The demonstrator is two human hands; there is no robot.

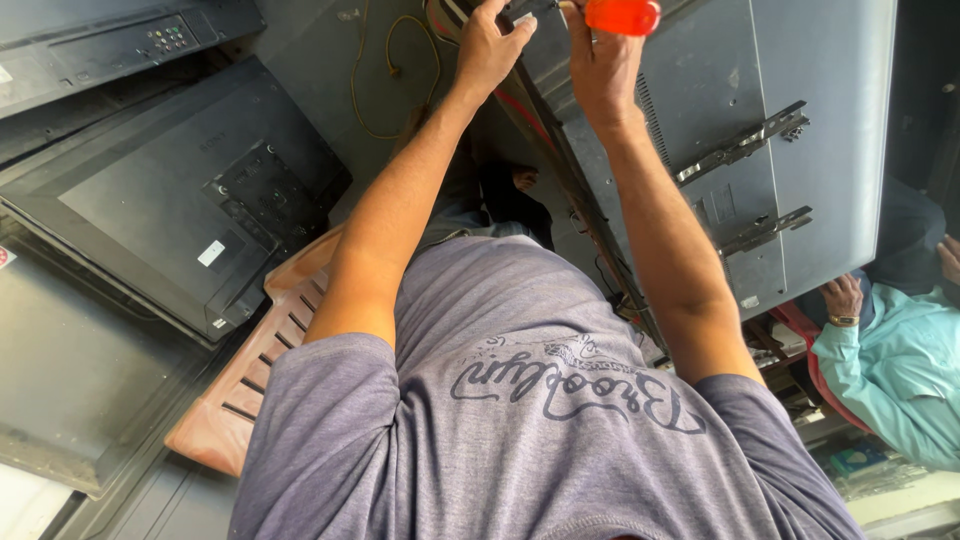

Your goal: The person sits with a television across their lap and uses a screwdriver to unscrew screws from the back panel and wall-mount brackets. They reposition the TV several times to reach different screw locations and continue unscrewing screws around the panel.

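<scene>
Overhead, head view, looking down past a grey printed T-shirt [530,420] to both outstretched forearms.

Right hand [600,60]: fingers curled shut around a screwdriver with orange-red handle [622,15]; handle projecting from the fist toward the top edge; shaft and tip not visible.

Left hand [490,45]: fingers bent and pinched at the upper edge of the panel, just beside the right hand; fingertips partly cut off by the frame edge; whether anything is held, cannot tell.

Grey television back panel [830,120]: leaning upright, directly under and to the right of both hands; two dark metal mounting brackets [745,145] fixed across it, well below the right hand; vent slots near the right wrist.

Dark frame edge [560,170]: running diagonally from between the hands down past the right forearm.

Yellowish cable [375,90]: looped on the grey surface, left of the left wrist.

Black television, back upward [170,210]: lying flat, well left of the left arm; another dark set [110,35] above it at the top left corner.

Brown slatted plastic stool [255,370]: under the left elbow.

Second person: turquoise sleeve [895,385] and hand with wristwatch [843,298] at the right edge, apart from the work.
</scene>
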